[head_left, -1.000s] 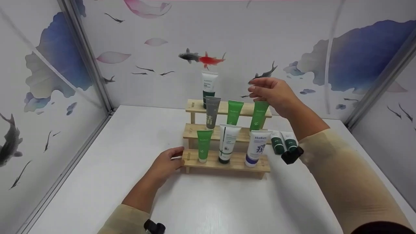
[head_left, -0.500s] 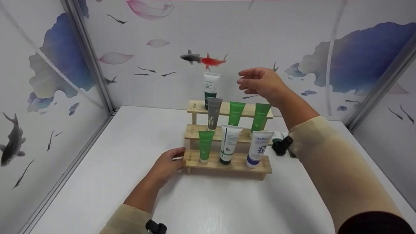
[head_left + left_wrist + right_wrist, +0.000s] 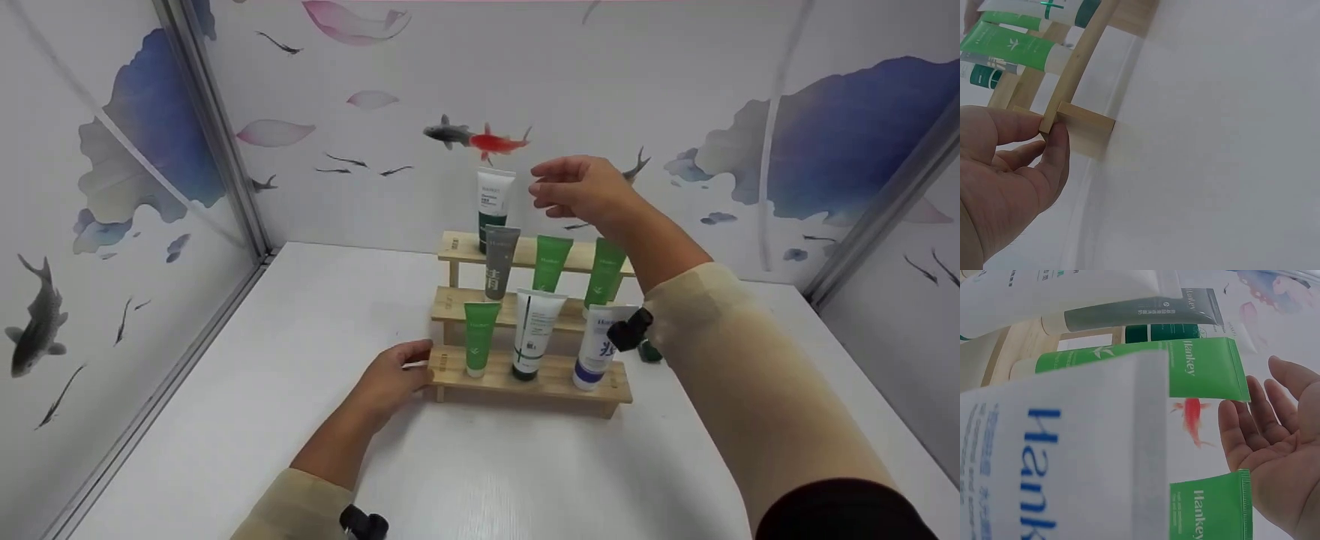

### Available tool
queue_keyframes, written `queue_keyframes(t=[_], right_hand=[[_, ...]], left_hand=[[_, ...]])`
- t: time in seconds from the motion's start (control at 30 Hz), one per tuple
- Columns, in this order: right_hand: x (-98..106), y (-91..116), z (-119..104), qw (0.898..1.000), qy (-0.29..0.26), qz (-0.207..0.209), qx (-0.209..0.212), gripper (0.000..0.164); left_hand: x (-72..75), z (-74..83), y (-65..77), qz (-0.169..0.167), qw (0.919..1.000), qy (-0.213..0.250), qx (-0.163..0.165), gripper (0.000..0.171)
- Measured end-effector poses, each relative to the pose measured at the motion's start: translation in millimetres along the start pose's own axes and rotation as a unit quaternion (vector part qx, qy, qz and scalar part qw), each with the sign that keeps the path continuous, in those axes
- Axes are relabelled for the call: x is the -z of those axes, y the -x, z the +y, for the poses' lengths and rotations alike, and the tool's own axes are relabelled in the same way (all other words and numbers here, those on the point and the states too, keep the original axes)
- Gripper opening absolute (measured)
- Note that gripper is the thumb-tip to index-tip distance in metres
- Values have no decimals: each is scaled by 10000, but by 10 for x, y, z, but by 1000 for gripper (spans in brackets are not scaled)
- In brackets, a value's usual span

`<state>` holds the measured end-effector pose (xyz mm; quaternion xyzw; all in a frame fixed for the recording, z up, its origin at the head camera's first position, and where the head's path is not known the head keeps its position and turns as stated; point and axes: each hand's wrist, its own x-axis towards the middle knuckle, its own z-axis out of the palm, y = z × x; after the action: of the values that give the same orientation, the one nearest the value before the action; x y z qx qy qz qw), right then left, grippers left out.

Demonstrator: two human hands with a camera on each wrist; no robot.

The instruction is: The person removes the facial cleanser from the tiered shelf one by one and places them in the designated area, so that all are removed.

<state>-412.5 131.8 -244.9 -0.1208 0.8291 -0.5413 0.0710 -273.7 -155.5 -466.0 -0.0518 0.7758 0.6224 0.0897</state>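
Observation:
My left hand pinches the left end of the lowest step of a three-step wooden rack; in the left wrist view, thumb and fingers grip the board's end. Above the top step, my right hand hovers with bent, relaxed fingers and holds nothing. Just left of it stands a white-and-dark-green tube on the top step. The middle step carries a grey tube and two green tubes. Below them stand a small green tube, a white tube and a white-and-blue tube.
The rack stands on a white table before a white back wall painted with fish and petals. A dark green tube end shows right of the rack, mostly behind my right sleeve.
My right hand has moved up and left, from above the right green tube towards the tube on the top step. Its sleeve now covers most of the tubes lying at right. My left hand keeps its grip.

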Motion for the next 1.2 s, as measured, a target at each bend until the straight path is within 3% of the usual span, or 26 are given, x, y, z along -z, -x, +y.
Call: queue_keyframes(t=[0.4,0.67,0.97,1.2], right_hand=[[-263,-124,-54,9992,85,-401,8,35],[-357,-180,-39,9985,361,-386,-101,30],[-283,-183,-57,9994,286,-199,-94,39],[-82,-123,-127,9999,-41,149,-66,42]], left_hand=[[8,-4,-22,55,9999,-114,37,55],[6,4,-9,15,9999,-76,75,55],[3,-6,-4,17,10000,-76,-8,56],[-1,19,18,3,10000,-48,-40,55]])
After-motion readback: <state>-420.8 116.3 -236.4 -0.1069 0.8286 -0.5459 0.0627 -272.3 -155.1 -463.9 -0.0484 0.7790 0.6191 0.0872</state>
